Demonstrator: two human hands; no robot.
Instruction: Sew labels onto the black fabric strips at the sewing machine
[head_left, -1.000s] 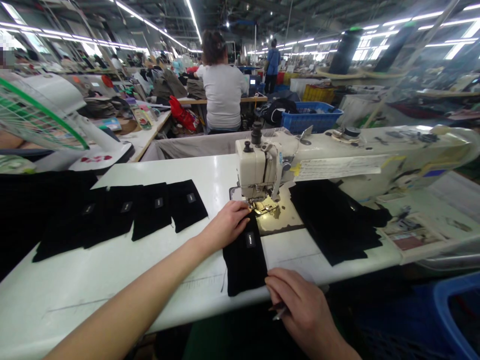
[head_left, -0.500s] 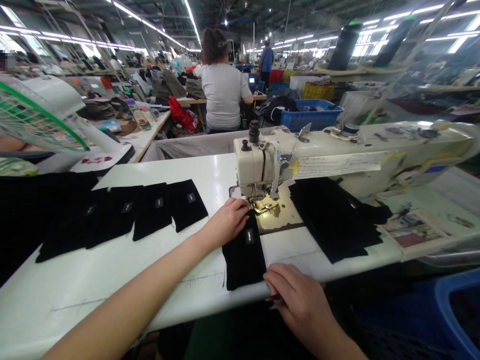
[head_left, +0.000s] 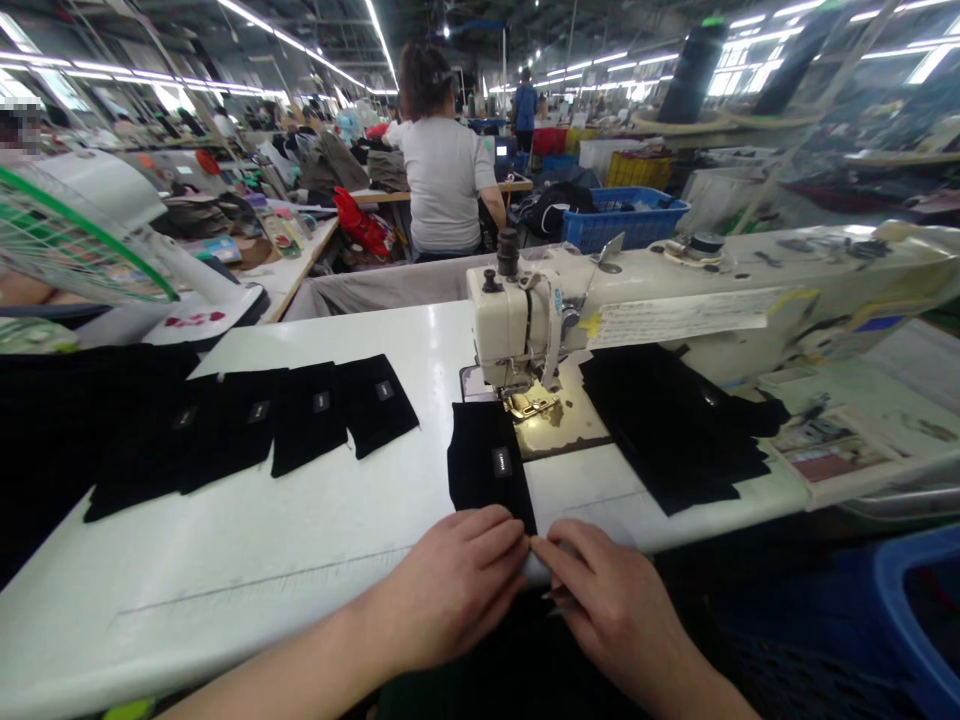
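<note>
A black fabric piece [head_left: 480, 455] with a small label [head_left: 502, 461] lies on the white table, its far right edge at the presser foot of the sewing machine [head_left: 510, 330]. My left hand [head_left: 469, 575] is closed on the near end of this piece. Close beside it, my right hand [head_left: 607, 585] pinches the near right corner, with a small metal tool partly showing under its fingers. Several labelled black pieces [head_left: 379, 400] lie overlapping to the left. More black fabric [head_left: 667, 430] is piled right of the needle area.
A white fan with a green rim [head_left: 90, 230] stands at the left. A parts tray [head_left: 847, 450] sits at the right, above a blue basket [head_left: 915, 570]. Beyond the machine a person [head_left: 446, 180] sits facing away.
My left hand has moved from beside the presser foot back to the near end of the fabric, next to my right hand. The right hand has barely moved.
</note>
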